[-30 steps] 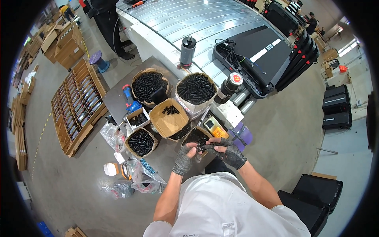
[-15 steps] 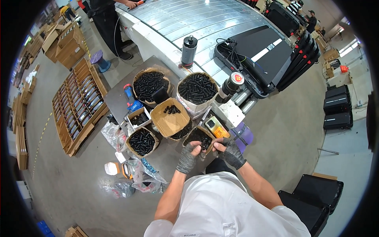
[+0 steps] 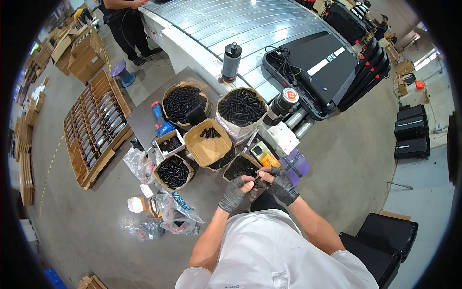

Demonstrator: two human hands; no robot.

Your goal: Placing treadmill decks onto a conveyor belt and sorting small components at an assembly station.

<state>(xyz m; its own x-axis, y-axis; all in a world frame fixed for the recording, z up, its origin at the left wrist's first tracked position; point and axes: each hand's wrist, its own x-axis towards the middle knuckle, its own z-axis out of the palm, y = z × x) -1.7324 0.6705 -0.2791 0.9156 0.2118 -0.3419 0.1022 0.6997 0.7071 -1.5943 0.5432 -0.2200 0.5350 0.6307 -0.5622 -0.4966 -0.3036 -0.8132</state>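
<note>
Both hands, in dark fingerless gloves, meet just over the near edge of a small cardboard box (image 3: 251,159) of black bits at the near side of the grey worktop (image 3: 144,118). The left hand (image 3: 234,192) is curled almost closed, thumb against fingers, and the right hand (image 3: 283,187) is likewise pinched nearly closed; between their fingertips are small dark parts (image 3: 260,184), too small to make out in shape. Just beyond the right hand lies a phone (image 3: 258,149), with a purple seat (image 3: 298,166) beside it. A shallow cardboard tray (image 3: 204,150) holding a few black bolts (image 3: 210,133) sits farther off to the left, near a white box (image 3: 174,151) of dark bits. A blue-and-red power drill (image 3: 163,127) lies at the left, and a dark grey cylinder (image 3: 231,62) stands upright on the metal-topped bench (image 3: 202,26) beyond.
</note>
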